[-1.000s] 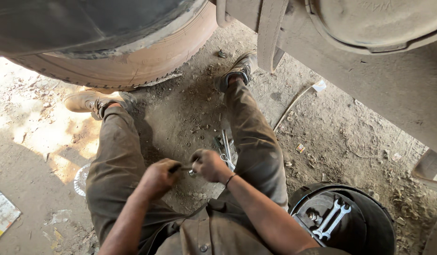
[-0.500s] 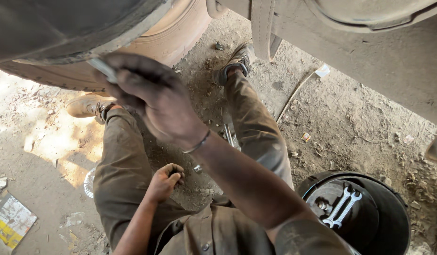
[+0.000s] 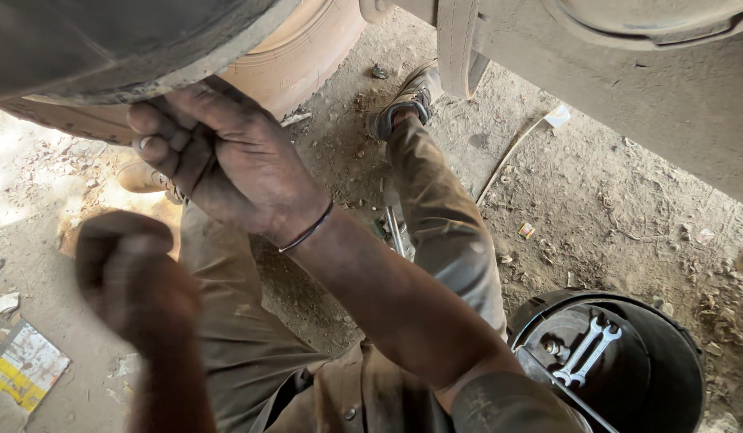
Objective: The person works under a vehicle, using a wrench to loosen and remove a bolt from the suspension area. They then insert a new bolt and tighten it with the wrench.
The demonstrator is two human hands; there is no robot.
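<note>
My right hand (image 3: 227, 160) is raised to the lower edge of a big dusty tyre (image 3: 107, 48) at the upper left. Its fingers are curled, and a small pale metal piece (image 3: 144, 143) shows between the fingertips. A thin dark band circles that wrist. My left hand (image 3: 127, 273) is lifted below it as a closed, blurred fist, and whether anything is inside is hidden. I sit on the dirt with my legs in brown trousers (image 3: 444, 216) spread out beneath the vehicle.
A black round tub (image 3: 676, 361) at the lower right holds two silver spanners (image 3: 588, 349). The vehicle's underbody (image 3: 628, 72) hangs low across the top right. A metal tool (image 3: 395, 232) lies on the dirt between my legs. A yellow printed packet (image 3: 22, 365) lies at the lower left.
My right hand left my lap and rose to the tyre's edge, carrying the small metal piece. My left hand has now also lifted from my lap, closed in a fist.
</note>
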